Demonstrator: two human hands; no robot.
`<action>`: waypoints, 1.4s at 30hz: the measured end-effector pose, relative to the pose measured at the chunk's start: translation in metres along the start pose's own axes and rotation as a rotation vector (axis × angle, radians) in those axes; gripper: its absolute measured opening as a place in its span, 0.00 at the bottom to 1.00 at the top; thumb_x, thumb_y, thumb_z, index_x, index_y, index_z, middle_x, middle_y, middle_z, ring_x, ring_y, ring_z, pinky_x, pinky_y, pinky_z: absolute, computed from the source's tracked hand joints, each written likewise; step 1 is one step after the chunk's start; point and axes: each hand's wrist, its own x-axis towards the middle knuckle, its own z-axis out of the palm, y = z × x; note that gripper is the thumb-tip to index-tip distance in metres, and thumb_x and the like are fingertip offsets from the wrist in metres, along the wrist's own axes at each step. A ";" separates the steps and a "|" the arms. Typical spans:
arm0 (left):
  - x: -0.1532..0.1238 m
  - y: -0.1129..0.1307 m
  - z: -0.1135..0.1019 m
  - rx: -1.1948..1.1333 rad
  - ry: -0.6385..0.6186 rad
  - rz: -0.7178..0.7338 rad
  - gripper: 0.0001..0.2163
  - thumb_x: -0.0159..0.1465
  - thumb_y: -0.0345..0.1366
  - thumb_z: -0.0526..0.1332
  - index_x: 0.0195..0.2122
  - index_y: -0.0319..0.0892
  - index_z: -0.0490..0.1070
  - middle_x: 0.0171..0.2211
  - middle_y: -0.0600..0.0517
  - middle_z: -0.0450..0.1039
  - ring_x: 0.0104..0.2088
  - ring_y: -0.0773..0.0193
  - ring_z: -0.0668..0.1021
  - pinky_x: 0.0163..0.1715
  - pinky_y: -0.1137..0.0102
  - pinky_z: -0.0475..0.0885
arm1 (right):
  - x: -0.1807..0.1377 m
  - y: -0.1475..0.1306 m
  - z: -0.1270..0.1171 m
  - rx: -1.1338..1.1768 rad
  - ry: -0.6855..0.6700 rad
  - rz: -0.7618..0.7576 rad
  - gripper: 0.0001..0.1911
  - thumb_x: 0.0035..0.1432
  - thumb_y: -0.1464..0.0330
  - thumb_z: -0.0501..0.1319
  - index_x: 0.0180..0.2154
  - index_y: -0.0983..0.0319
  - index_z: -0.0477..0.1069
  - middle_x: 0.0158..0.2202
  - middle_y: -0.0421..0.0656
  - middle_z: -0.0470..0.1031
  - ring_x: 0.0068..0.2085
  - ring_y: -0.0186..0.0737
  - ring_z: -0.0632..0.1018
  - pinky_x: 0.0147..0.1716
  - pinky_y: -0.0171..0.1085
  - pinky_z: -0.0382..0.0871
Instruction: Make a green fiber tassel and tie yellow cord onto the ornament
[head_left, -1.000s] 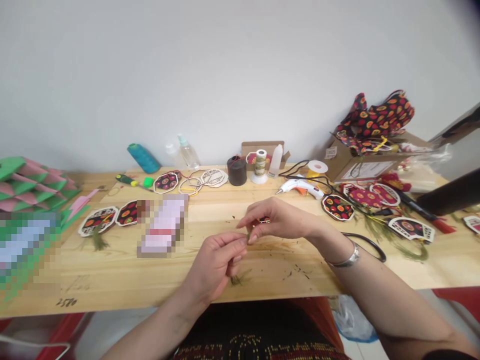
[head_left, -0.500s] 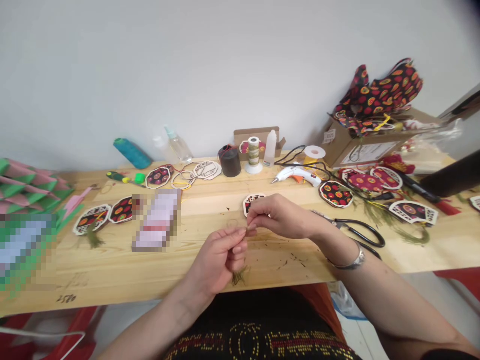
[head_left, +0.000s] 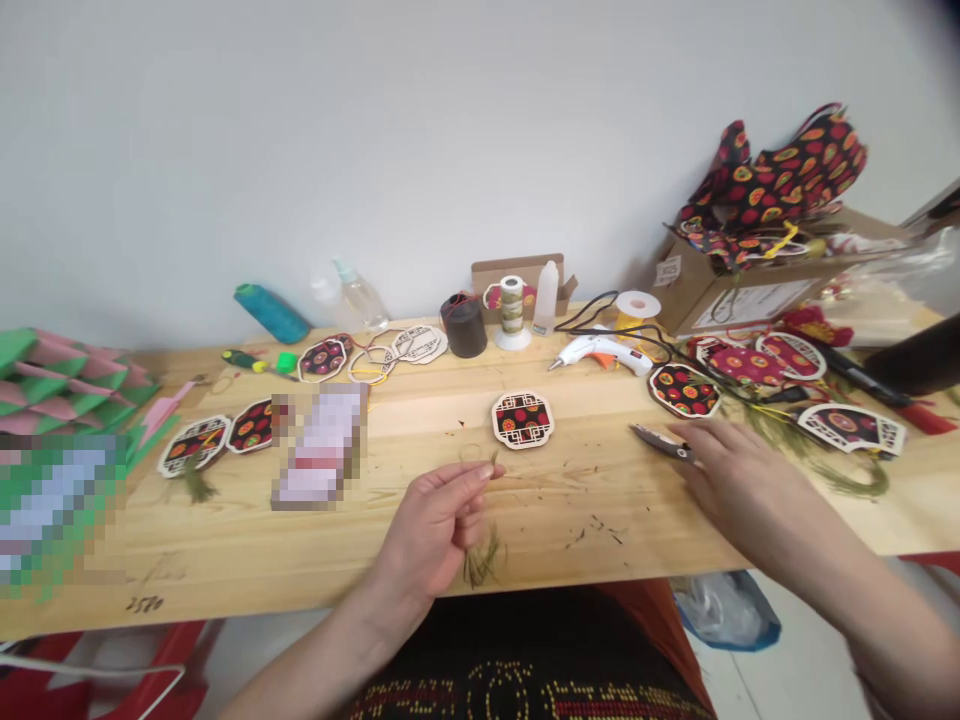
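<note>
My left hand [head_left: 442, 525] is closed in a pinch on a green thread tassel [head_left: 484, 562], whose strands hang below the fingers near the table's front edge. A thin loop of thread shows above the fingertips. My right hand [head_left: 739, 485] lies over the black handles of a pair of scissors [head_left: 664, 442], its fingers curled round them. The blades point left on the table, and the handles are hidden under the hand. Just beyond my left hand lies an octagonal pendant [head_left: 523, 420] with a pale lattice frame and dark patterned fabric.
A white glue gun [head_left: 604, 352] with a black cord lies behind. Thread spools [head_left: 512, 315] and bottles [head_left: 546, 298] stand along the wall. More pendants [head_left: 684, 390] lie right and left. A cardboard box [head_left: 739, 290] with patterned fabric sits at the back right.
My right hand has left the left hand's fingertips and moved right onto the scissors, uncovering the octagonal pendant. My left hand still pinches the tassel in about the same place.
</note>
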 end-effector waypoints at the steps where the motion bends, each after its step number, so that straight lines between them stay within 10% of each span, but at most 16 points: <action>1: 0.000 -0.001 -0.001 -0.004 0.012 0.004 0.12 0.44 0.35 0.72 0.27 0.33 0.77 0.13 0.62 0.52 0.15 0.79 0.53 0.11 0.81 0.48 | -0.013 0.011 0.006 -0.029 -0.027 0.012 0.17 0.57 0.68 0.51 0.44 0.66 0.71 0.43 0.56 0.73 0.44 0.54 0.74 0.45 0.50 0.69; 18: -0.003 -0.012 -0.007 0.117 0.041 -0.006 0.14 0.46 0.39 0.71 0.29 0.33 0.78 0.12 0.62 0.51 0.15 0.78 0.52 0.13 0.79 0.46 | -0.046 0.045 0.014 -0.024 -0.111 0.114 0.15 0.52 0.64 0.51 0.37 0.63 0.71 0.36 0.56 0.73 0.38 0.58 0.75 0.38 0.54 0.71; 29: -0.007 -0.017 -0.002 0.103 -0.007 0.055 0.09 0.50 0.37 0.69 0.28 0.36 0.76 0.12 0.62 0.52 0.14 0.77 0.54 0.14 0.78 0.48 | -0.028 -0.050 -0.026 0.945 -0.394 0.079 0.21 0.46 0.62 0.65 0.44 0.56 0.66 0.40 0.45 0.74 0.38 0.44 0.75 0.31 0.38 0.72; 42: -0.013 -0.021 -0.010 0.257 -0.078 0.110 0.09 0.55 0.39 0.65 0.33 0.39 0.77 0.12 0.62 0.55 0.14 0.76 0.54 0.14 0.77 0.48 | -0.008 -0.084 -0.020 0.845 -0.658 0.056 0.12 0.51 0.63 0.63 0.24 0.61 0.63 0.23 0.37 0.71 0.24 0.31 0.66 0.22 0.33 0.55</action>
